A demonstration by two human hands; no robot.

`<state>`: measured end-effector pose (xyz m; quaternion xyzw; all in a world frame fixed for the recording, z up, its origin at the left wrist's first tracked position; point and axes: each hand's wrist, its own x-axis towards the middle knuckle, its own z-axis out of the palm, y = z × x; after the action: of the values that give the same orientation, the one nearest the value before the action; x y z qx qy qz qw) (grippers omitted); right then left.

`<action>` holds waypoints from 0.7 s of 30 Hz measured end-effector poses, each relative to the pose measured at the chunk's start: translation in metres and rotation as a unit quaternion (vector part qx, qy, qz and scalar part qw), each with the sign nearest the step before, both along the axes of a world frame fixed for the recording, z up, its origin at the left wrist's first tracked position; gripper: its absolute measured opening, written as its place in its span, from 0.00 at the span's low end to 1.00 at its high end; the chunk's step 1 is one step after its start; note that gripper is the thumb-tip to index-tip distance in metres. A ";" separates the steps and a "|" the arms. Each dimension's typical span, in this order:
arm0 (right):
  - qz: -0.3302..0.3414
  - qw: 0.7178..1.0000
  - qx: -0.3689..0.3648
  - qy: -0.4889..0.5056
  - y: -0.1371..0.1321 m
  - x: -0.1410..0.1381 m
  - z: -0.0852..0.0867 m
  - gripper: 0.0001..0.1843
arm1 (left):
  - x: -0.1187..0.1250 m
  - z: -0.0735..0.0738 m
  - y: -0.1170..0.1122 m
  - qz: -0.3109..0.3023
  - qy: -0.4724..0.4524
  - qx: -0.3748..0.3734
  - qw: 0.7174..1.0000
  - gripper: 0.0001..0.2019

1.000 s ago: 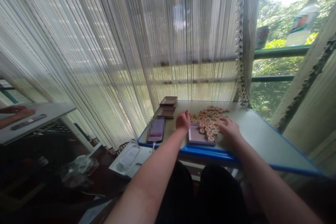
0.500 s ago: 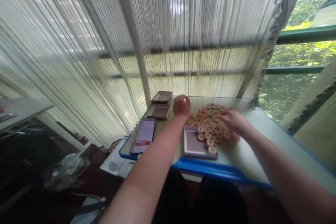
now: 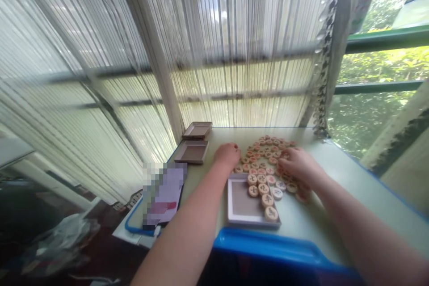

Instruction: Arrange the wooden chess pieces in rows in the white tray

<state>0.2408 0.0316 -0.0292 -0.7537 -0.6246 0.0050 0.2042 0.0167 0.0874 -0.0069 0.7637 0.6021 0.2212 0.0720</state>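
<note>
Closest to us, a blue trough (image 3: 268, 243) runs along the front edge of the pale tabletop (image 3: 342, 170). Just beyond it sits a shallow box (image 3: 246, 199), open side up, with six round wooden pieces (image 3: 267, 200) marked in dark characters along its right side; whether all of them lie within its wall we cannot tell. To the left, near the tabletop's edge, we see a phone (image 3: 172, 187), partly blurred out, with a white cable at its near end.

Past the box, our left hand (image 3: 228, 155) is curled at the left of a loose spread of discs (image 3: 263, 156); we cannot tell whether it grasps one. Our right hand (image 3: 296, 161) has its fingers bent down over the spread's right side, and its grip is hidden from us too. The discs bear red or dark characters.

Farther off, two more shallow trays (image 3: 192, 152) stand one behind the other at the left, before a sheer striped curtain (image 3: 234, 76). Green leaves (image 3: 372, 111) show beyond at the right.
</note>
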 end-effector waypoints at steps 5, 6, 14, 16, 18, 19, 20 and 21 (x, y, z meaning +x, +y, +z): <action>0.020 0.999 0.025 0.025 0.001 -0.002 0.000 0.18 | 0.000 0.000 -0.007 -0.002 -0.010 -0.013 1.000 0.11; 0.021 0.999 0.030 0.023 0.001 -0.001 0.000 0.17 | -0.001 -0.001 -0.007 -0.002 -0.018 -0.013 1.000 0.10; -0.012 0.998 0.035 0.054 -0.004 0.003 0.007 0.18 | -0.002 -0.013 0.005 -0.022 -0.084 -0.010 0.996 0.11; 0.000 0.997 0.023 0.068 -0.006 0.001 0.010 0.18 | -0.002 -0.015 0.008 -0.024 -0.089 -0.007 0.996 0.11; 0.013 0.996 0.018 0.083 -0.008 -0.002 0.012 0.18 | -0.002 -0.016 0.009 -0.027 -0.093 -0.004 0.995 0.11; 0.016 0.996 0.019 0.090 -0.009 -0.004 0.012 0.17 | -0.003 -0.016 0.010 -0.028 -0.093 -0.001 0.995 0.12; 0.019 0.995 0.022 0.097 -0.010 -0.005 0.013 0.17 | -0.003 -0.016 0.010 -0.030 -0.093 0.003 0.995 0.12; 0.019 0.994 0.025 0.104 -0.010 -0.005 0.013 0.17 | -0.003 -0.016 0.009 -0.032 -0.092 0.008 0.995 0.13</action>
<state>0.2357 0.0219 -0.0163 -0.7316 -0.6143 0.0718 0.2868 0.0133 0.0967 -0.0232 0.7597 0.5662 0.2933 0.1280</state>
